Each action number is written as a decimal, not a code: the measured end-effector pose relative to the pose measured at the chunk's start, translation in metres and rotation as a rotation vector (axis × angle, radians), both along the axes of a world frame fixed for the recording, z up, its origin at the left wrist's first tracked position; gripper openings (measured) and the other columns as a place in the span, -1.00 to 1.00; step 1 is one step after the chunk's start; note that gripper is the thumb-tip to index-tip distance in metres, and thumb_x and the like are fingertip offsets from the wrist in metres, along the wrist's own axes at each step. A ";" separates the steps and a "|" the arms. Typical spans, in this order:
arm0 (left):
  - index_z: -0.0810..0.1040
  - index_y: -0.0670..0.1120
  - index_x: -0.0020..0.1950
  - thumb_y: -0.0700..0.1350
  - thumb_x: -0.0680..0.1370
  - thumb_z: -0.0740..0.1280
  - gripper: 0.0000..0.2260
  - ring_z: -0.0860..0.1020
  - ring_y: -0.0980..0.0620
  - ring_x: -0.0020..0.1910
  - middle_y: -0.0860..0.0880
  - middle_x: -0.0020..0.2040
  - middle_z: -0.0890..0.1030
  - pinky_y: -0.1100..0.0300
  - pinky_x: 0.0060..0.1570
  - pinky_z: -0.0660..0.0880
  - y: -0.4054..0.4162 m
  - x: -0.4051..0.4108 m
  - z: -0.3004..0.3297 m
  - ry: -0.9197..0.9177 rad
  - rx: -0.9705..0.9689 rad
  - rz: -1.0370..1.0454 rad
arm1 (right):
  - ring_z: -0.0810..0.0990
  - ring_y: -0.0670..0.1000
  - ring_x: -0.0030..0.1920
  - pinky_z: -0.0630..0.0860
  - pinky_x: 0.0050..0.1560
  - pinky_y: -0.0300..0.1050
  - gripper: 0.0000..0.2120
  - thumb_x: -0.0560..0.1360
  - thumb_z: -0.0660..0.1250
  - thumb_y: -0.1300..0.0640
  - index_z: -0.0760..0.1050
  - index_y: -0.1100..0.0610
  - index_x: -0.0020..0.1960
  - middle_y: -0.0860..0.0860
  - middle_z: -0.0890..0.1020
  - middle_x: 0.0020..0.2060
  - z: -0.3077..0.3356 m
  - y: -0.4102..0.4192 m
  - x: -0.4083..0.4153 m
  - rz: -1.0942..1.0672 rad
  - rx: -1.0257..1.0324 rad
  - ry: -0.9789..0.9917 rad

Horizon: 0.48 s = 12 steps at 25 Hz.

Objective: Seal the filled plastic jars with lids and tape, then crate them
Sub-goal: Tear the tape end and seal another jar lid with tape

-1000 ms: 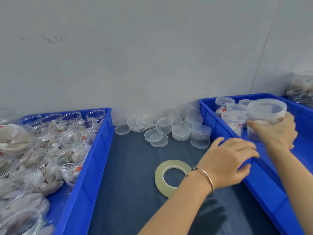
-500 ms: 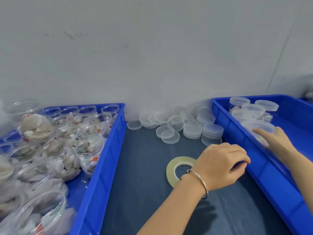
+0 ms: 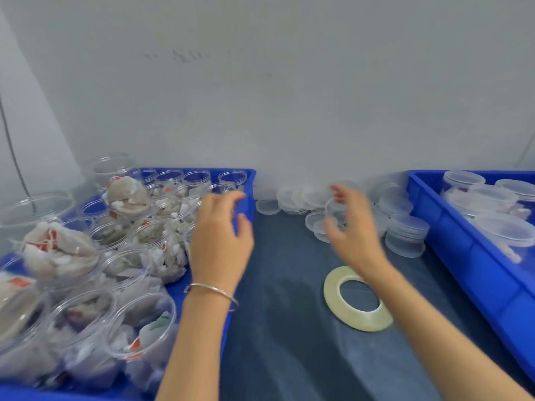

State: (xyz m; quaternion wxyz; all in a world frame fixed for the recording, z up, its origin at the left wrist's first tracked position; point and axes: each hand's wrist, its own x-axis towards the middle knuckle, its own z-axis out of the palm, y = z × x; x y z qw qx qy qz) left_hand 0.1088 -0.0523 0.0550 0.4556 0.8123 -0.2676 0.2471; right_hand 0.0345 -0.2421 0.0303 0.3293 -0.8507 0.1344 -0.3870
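Observation:
Several open, filled clear jars [image 3: 136, 328] crowd the blue crate on the left [image 3: 249, 180]. My left hand [image 3: 220, 235], with a bracelet on its wrist, hovers over that crate's right edge, fingers loosely curled and empty. My right hand [image 3: 350, 227] is above the loose clear lids [image 3: 405, 227] by the wall, fingers spread and empty. A roll of clear tape [image 3: 357, 298] lies flat on the dark table, partly under my right forearm. Lidded jars [image 3: 503, 230] lie in the blue crate on the right [image 3: 474, 264].
A white wall rises right behind the crates and lids. The dark table surface [image 3: 283, 328] runs between the two crates. Empty clear jars [image 3: 34, 206] stand at the far left.
Both hands have swung left. The right hand left the jar in the right crate and now is over the lids. The left hand went from near the tape to the left crate.

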 end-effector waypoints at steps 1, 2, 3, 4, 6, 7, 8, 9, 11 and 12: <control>0.51 -0.09 0.24 -0.33 0.50 0.26 -0.66 0.51 -0.13 0.05 -0.13 0.13 0.45 0.03 0.02 0.44 0.016 0.011 -0.004 0.095 0.056 0.128 | 0.36 -0.01 0.28 0.20 0.22 -0.34 -0.46 0.46 0.30 0.31 0.27 0.16 0.42 0.06 0.38 0.23 -0.003 0.028 0.018 0.137 0.015 0.057; 0.46 -0.10 0.30 -0.35 0.51 0.24 -0.61 0.48 -0.19 0.12 -0.19 0.19 0.41 0.01 0.06 0.40 0.028 0.020 -0.008 0.202 0.108 0.216 | 0.31 -0.05 0.31 0.18 0.20 -0.38 -0.42 0.48 0.29 0.28 0.21 0.12 0.46 0.05 0.34 0.28 -0.007 0.053 0.035 0.253 0.030 0.119; 0.41 -0.10 0.36 -0.35 0.51 0.23 -0.58 0.44 -0.23 0.18 -0.22 0.24 0.37 -0.01 0.11 0.38 0.036 0.025 -0.012 0.307 0.153 0.256 | 0.25 -0.10 0.32 0.16 0.17 -0.42 -0.38 0.49 0.28 0.25 0.15 0.09 0.49 0.04 0.29 0.34 -0.010 0.074 0.049 0.339 0.047 0.172; 0.36 -0.11 0.39 -0.34 0.51 0.22 -0.55 0.41 -0.26 0.22 -0.25 0.28 0.33 -0.02 0.15 0.36 0.040 0.028 -0.016 0.386 0.202 0.259 | 0.22 -0.13 0.32 0.16 0.15 -0.43 -0.35 0.50 0.27 0.23 0.09 0.07 0.52 0.03 0.25 0.38 -0.014 0.091 0.061 0.394 0.071 0.209; 0.29 -0.10 0.44 -0.31 0.51 0.26 -0.50 0.37 -0.27 0.27 -0.25 0.32 0.28 -0.05 0.20 0.34 0.040 0.032 -0.024 0.461 0.330 0.231 | 0.26 -0.07 0.33 0.23 0.17 -0.37 -0.32 0.51 0.28 0.21 0.04 0.03 0.53 0.05 0.20 0.42 -0.018 0.112 0.078 0.437 0.108 0.264; 0.25 -0.09 0.45 -0.30 0.50 0.28 -0.47 0.35 -0.27 0.29 -0.25 0.33 0.27 -0.06 0.21 0.34 0.039 0.035 -0.028 0.476 0.388 0.223 | 0.29 -0.01 0.34 0.28 0.23 -0.28 -0.30 0.51 0.30 0.20 0.03 0.01 0.53 0.08 0.18 0.44 -0.020 0.118 0.084 0.435 0.100 0.295; 0.23 -0.07 0.46 -0.30 0.50 0.28 -0.45 0.32 -0.26 0.31 -0.24 0.34 0.26 -0.08 0.24 0.34 0.038 0.039 -0.030 0.494 0.440 0.220 | 0.29 0.04 0.36 0.32 0.28 -0.16 -0.29 0.51 0.31 0.18 0.02 0.01 0.54 0.10 0.17 0.45 -0.023 0.121 0.089 0.424 0.079 0.333; 0.21 -0.06 0.47 -0.30 0.50 0.28 -0.44 0.30 -0.27 0.33 -0.23 0.36 0.24 -0.09 0.27 0.34 0.037 0.043 -0.030 0.518 0.488 0.223 | 0.27 0.08 0.39 0.32 0.33 -0.05 -0.29 0.51 0.31 0.16 0.02 0.00 0.54 0.13 0.15 0.46 -0.025 0.122 0.092 0.413 0.057 0.376; 0.22 -0.06 0.45 -0.27 0.52 0.27 -0.48 0.30 -0.29 0.34 -0.25 0.37 0.23 -0.11 0.31 0.32 0.035 0.055 -0.033 0.570 0.585 0.229 | 0.13 0.14 0.47 0.26 0.39 0.07 -0.32 0.52 0.29 0.12 0.04 0.03 0.53 0.16 0.10 0.48 -0.031 0.123 0.097 0.387 0.016 0.469; 0.25 -0.08 0.43 -0.25 0.52 0.27 -0.51 0.31 -0.30 0.33 -0.27 0.36 0.26 -0.10 0.31 0.32 0.035 0.061 -0.035 0.593 0.630 0.227 | 0.04 0.14 0.50 0.23 0.40 0.12 -0.37 0.52 0.28 0.11 0.08 0.04 0.52 0.17 0.06 0.50 -0.033 0.124 0.100 0.372 -0.001 0.514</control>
